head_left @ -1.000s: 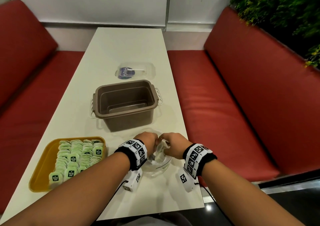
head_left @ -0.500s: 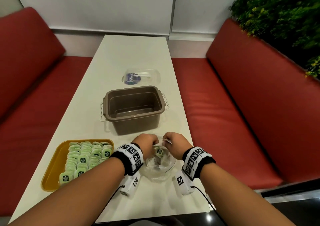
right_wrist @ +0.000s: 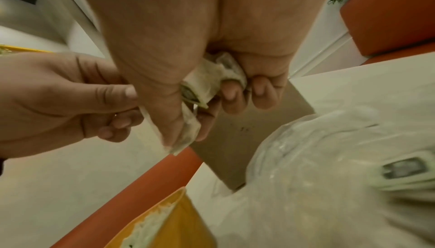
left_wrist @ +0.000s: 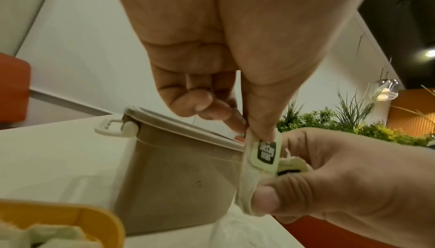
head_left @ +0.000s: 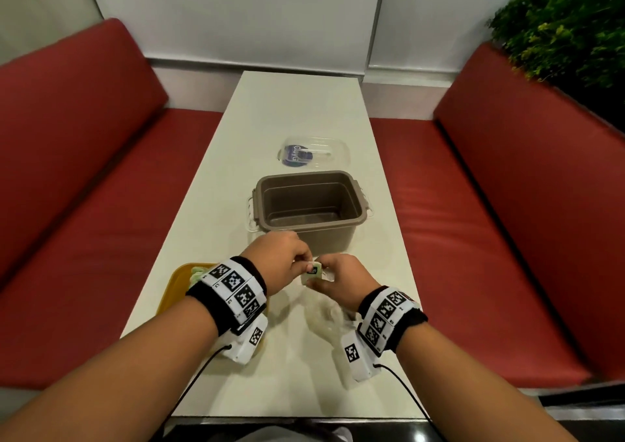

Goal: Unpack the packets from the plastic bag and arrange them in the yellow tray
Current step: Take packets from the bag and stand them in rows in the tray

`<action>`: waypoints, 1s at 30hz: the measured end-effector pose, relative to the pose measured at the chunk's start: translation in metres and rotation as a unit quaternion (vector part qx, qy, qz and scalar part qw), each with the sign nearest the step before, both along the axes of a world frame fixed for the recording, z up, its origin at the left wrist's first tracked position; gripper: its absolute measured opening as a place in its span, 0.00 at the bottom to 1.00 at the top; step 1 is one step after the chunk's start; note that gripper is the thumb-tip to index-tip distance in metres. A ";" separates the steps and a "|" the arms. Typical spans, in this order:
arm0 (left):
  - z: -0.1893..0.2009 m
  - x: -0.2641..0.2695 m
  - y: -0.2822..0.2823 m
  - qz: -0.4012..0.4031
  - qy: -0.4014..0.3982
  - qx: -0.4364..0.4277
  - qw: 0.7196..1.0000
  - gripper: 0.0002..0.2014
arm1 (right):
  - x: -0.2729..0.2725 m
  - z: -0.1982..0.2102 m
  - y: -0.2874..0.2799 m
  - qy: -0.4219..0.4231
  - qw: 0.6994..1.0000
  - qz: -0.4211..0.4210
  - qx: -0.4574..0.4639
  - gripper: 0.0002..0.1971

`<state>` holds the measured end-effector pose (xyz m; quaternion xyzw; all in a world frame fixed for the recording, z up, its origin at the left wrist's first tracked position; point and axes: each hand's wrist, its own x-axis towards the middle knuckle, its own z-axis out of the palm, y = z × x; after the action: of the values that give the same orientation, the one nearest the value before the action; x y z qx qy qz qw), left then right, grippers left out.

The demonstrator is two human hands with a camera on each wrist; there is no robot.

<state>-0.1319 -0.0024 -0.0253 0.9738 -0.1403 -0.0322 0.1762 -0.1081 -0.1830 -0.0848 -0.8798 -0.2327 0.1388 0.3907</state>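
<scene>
So over on the left there's the yellow tray (head_left: 176, 282) sitting at the near left edge of the white surface (head_left: 297, 110), with a bunch of pale green packets (head_left: 199, 270) already in it, mostly hidden behind the person's left wrist from where the head view looks. The left hand (head_left: 280, 262) is raised just above the surface, thumb and fingertips pinched onto the top of one packet (left_wrist: 261, 157), the kind with a black label on it. Same packet's lower end is pinched by the right hand (head_left: 341, 281), so both grips are narrow and holding that one packet between them, right in front of the brown tub (head_left: 309, 204). The right hand also has a couple more packets bunched in its curled fingers (right_wrist: 237, 93), going by the right wrist view. Below and a bit right of the hands, the clear plastic bag (right_wrist: 329, 168) lies crumpled on the surface with at least one more packet showing through it, though it's blurry. Behind the tub there's a clear lid (head_left: 313, 154) lying flat. Red benches (head_left: 473, 221) run along both sides, and a green plant (head_left: 568, 25) sits at the far right.
</scene>
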 end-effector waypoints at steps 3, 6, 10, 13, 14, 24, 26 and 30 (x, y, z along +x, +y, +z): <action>0.007 -0.009 0.022 0.008 0.019 -0.009 1.000 0.07 | -0.005 0.006 0.025 0.007 1.000 0.018 -0.002 0.08; 0.012 -0.016 0.043 0.021 0.030 0.011 0.999 0.07 | -0.008 0.010 0.047 -0.014 0.999 0.025 0.028 0.07; 0.015 -0.028 0.069 0.038 0.030 -0.018 0.999 0.07 | -0.016 0.011 0.074 -0.005 0.998 0.026 0.053 0.11; 0.009 -0.038 0.088 0.050 0.042 -0.060 0.996 0.06 | -0.024 0.009 0.091 0.027 0.997 0.028 0.073 0.05; 0.007 -0.041 0.094 0.051 0.053 -0.072 0.995 0.05 | -0.027 0.008 0.096 0.035 0.996 0.032 0.074 0.04; -0.030 -0.058 0.133 0.019 0.181 0.059 0.981 0.16 | -0.049 -0.012 0.125 0.073 0.996 0.009 0.043 0.08; -0.043 -0.063 0.134 0.000 0.228 0.079 0.971 0.18 | -0.052 -0.014 0.125 0.089 0.995 -0.007 0.042 0.06; -0.063 -0.070 0.133 0.019 0.238 0.079 0.968 0.18 | -0.057 -0.013 0.124 0.110 0.992 -0.023 0.053 0.03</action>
<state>-0.2018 0.1310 -0.0888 0.9514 -0.0727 -0.2704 0.1281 -0.1647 -0.0589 -0.0980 -0.8424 -0.1750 0.2135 0.4627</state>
